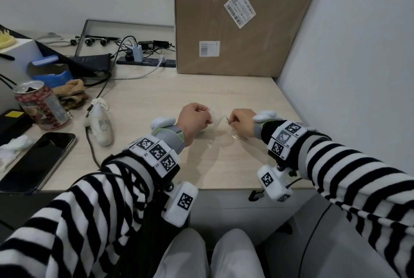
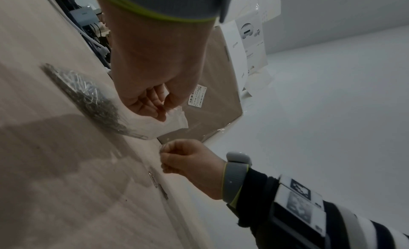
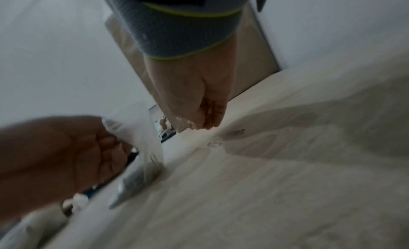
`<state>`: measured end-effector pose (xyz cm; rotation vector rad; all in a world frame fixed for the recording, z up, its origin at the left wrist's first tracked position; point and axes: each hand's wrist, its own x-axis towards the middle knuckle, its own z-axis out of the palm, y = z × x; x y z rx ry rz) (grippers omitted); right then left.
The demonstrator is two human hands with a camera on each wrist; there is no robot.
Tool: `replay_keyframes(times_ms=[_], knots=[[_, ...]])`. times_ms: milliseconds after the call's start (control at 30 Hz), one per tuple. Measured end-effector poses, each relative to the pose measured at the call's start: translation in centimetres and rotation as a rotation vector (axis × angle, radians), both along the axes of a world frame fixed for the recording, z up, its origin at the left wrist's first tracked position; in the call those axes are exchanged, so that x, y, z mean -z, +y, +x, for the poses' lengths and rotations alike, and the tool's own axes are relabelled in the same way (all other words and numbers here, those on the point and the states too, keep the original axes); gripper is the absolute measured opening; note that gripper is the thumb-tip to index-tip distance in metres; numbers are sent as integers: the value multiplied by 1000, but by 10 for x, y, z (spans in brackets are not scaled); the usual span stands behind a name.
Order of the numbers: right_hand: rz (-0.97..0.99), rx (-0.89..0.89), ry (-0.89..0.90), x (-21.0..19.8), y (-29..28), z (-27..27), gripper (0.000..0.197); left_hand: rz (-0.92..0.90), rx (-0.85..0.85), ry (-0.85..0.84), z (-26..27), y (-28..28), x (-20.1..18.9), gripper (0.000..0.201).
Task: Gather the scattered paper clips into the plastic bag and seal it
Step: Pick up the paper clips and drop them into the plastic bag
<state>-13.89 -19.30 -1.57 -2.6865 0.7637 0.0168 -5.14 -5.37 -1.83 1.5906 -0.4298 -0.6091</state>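
Observation:
A clear plastic bag (image 1: 216, 119) stands on the desk with a heap of paper clips (image 2: 92, 98) in its bottom. My left hand (image 1: 208, 113) pinches the bag's upper edge (image 2: 176, 118) and holds it up. My right hand (image 1: 230, 121) is just right of the bag's mouth, its fingers curled, pinching a paper clip (image 1: 227, 119). Two loose clips (image 2: 153, 179) lie on the desk below my right hand; the head view shows one of them (image 1: 234, 136). In the right wrist view the bag (image 3: 143, 147) hangs from my left hand (image 3: 88, 153), and the loose clips (image 3: 238, 132) lie close by.
A big cardboard box (image 1: 235, 19) stands at the back against the wall. To the left are a drink can (image 1: 40, 105), a phone (image 1: 38, 161), a white padded device (image 1: 100, 125), cables and a power strip (image 1: 145, 61). The desk's front edge (image 1: 224, 188) runs near my wrists.

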Motion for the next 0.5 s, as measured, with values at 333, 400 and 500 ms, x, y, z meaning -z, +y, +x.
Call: replay_keyframes(times_ms=[333, 400, 500], knots=[[456, 43, -575, -36, 20, 1, 29, -11, 21, 39, -15, -3, -11, 9], [408, 23, -539, -32, 29, 6, 26, -36, 26, 60, -17, -1, -13, 12], [306, 34, -525, -29, 35, 4, 13, -68, 23, 88, -18, 3, -18, 13]])
